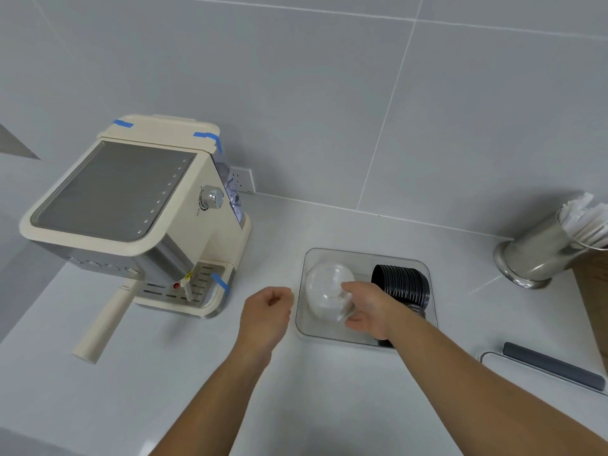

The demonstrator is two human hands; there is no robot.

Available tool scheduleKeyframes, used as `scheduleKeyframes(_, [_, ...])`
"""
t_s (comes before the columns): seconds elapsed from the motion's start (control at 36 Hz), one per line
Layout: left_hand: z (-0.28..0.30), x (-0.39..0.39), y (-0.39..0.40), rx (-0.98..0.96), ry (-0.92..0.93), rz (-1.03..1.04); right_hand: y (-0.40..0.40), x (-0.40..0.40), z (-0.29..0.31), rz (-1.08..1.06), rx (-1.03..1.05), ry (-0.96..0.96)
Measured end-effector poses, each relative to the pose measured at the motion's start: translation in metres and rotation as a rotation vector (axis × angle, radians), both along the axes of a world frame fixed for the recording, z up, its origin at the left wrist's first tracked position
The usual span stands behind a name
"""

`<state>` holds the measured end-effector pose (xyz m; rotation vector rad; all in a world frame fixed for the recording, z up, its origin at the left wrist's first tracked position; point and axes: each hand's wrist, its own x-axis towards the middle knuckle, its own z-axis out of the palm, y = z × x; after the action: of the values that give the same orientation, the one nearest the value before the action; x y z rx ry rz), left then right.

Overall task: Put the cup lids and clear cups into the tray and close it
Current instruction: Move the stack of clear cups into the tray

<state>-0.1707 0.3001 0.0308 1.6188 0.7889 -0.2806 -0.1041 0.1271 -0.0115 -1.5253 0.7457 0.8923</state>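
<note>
A clear plastic tray sits on the white counter, right of the coffee machine. Inside it, on the right, a stack of black cup lids lies on its side. On the left side of the tray lies a stack of clear cups, mouth toward the back left. My right hand is inside the tray, its fingers wrapped around the narrow base end of the clear cups. My left hand hovers just left of the tray, loosely curled and holding nothing. The tray's flat lid, clear with a grey handle bar, lies on the counter at the right.
A cream coffee machine with blue tape and a long portafilter handle stands at the left. A steel canister of white wrapped straws stands at the back right, with a brown cardboard edge beside it. A grey tiled wall rises behind.
</note>
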Motion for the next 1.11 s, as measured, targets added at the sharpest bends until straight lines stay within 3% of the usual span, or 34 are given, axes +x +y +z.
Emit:
scheduleKeyframes(0.19, [-0.022,0.017,0.002,0.036,0.097,-0.18,0.003,-0.001,-0.006,-0.112,0.078,0.018])
scheduleKeyframes(0.61, [-0.041,0.025,-0.002,0.163,-0.021,-0.288,0.008,-0.006,-0.014,-0.325,0.23,0.036])
scheduleKeyframes(0.78, [-0.041,0.026,0.0,0.153,-0.031,-0.319,0.012,0.006,-0.016,-0.37,0.178,-0.003])
scheduleKeyframes(1.11, [-0.038,0.028,0.001,0.081,-0.015,-0.263,0.015,0.01,-0.022,-0.228,-0.027,-0.076])
